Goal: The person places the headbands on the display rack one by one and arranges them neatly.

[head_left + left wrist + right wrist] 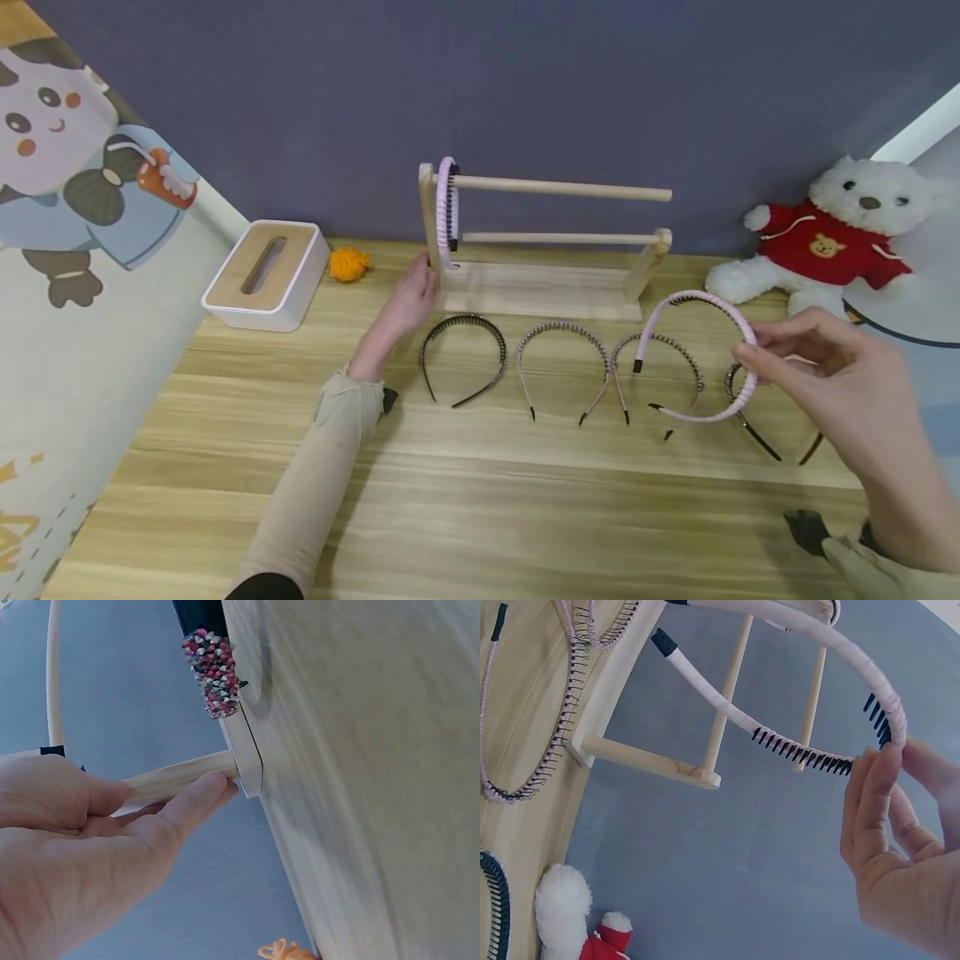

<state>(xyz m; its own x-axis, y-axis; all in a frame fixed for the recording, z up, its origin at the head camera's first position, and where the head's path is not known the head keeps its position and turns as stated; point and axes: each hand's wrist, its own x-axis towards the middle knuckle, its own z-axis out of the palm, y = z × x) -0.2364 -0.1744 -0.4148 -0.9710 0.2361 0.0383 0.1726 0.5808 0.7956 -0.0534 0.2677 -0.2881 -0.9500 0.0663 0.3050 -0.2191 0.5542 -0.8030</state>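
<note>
Between thumb and fingertips my right hand [832, 375] pinches a pink wrapped headband [738, 321] by its curve, held up over the table. Its dark comb teeth and black tips show in the right wrist view. My left hand [408, 300] grips the left upright [180, 774] of a wooden headband rack [540, 287], thumb on one side and fingers on the other. Another pink headband [446, 204] hangs on the rack's upper rod [562, 188], close against that upright. In front of the rack lie several headbands, among them a black one [498, 333] and a beaded one [562, 325].
A white tissue box [258, 321] with a wooden lid stands at the left, beside an orange yarn ball [349, 264]. At the right sits a white teddy bear [832, 233] in a red top. The grey-blue wall [360, 108] rises behind the rack.
</note>
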